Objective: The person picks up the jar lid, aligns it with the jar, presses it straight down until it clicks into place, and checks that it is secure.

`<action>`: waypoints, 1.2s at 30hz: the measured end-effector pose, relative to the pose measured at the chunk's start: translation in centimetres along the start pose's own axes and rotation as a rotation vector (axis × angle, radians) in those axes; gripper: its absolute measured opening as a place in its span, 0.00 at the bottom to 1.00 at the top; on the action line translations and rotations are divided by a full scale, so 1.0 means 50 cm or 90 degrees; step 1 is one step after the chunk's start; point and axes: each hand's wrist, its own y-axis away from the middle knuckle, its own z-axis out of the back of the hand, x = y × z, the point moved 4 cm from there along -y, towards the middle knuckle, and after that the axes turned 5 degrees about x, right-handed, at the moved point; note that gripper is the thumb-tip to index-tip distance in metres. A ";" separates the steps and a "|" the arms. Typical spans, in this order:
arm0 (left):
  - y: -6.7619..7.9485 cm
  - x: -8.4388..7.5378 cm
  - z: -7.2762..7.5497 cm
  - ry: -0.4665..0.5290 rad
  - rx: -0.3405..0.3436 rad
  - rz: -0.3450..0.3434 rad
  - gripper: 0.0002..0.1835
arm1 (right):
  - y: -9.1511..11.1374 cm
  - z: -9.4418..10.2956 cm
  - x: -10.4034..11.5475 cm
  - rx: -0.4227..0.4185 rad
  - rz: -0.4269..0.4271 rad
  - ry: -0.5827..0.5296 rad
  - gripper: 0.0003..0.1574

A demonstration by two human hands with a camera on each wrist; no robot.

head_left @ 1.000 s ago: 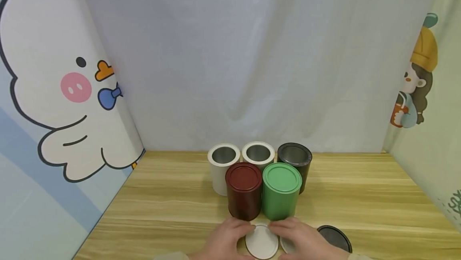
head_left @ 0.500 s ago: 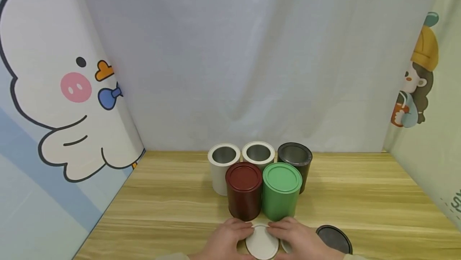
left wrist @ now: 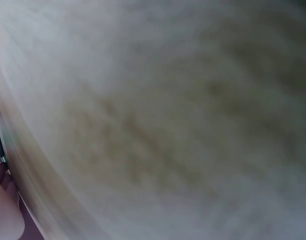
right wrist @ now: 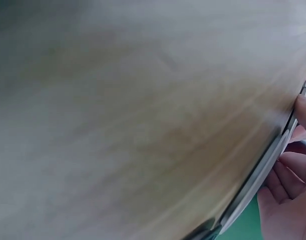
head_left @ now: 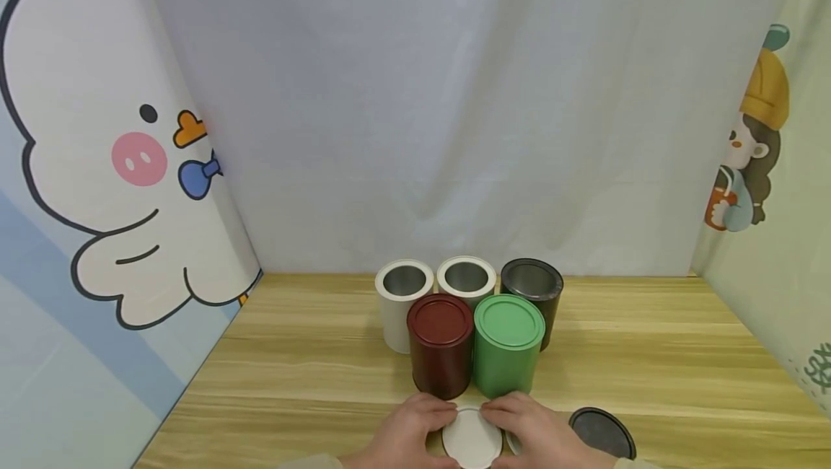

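A round white lid (head_left: 472,439) lies flat on the table near its front, between my two hands. My left hand (head_left: 405,436) curves round its left edge, fingers at the far side and thumb at the near side. My right hand (head_left: 540,434) holds the opposite edge in the same way. Partly under the right hand shows a second white lid (head_left: 512,444). Just beyond the fingertips stand a dark red can (head_left: 441,364) and a green can (head_left: 505,364), both with their tops covered. The left wrist view is mostly blurred tabletop.
Behind the red and green cans stand two open white cans (head_left: 393,321) (head_left: 465,262) and an open black can (head_left: 550,314). A black lid (head_left: 600,431) lies right of my right hand. A pale curtain (head_left: 415,108) hangs along the back of the wooden table (head_left: 292,353).
My right hand has shifted slightly left, its fingers closing in on the white lid. The left hand has barely moved, and the cans stand where they were.
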 end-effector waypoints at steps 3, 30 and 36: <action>0.000 0.001 0.001 0.024 -0.004 0.003 0.31 | -0.001 0.000 0.000 -0.002 -0.004 -0.014 0.38; -0.009 -0.001 0.052 0.162 -0.021 0.034 0.31 | 0.005 0.030 0.014 -0.089 -0.046 -0.088 0.36; -0.014 -0.005 0.067 0.187 -0.042 0.041 0.31 | 0.009 0.047 0.025 -0.134 -0.047 -0.087 0.35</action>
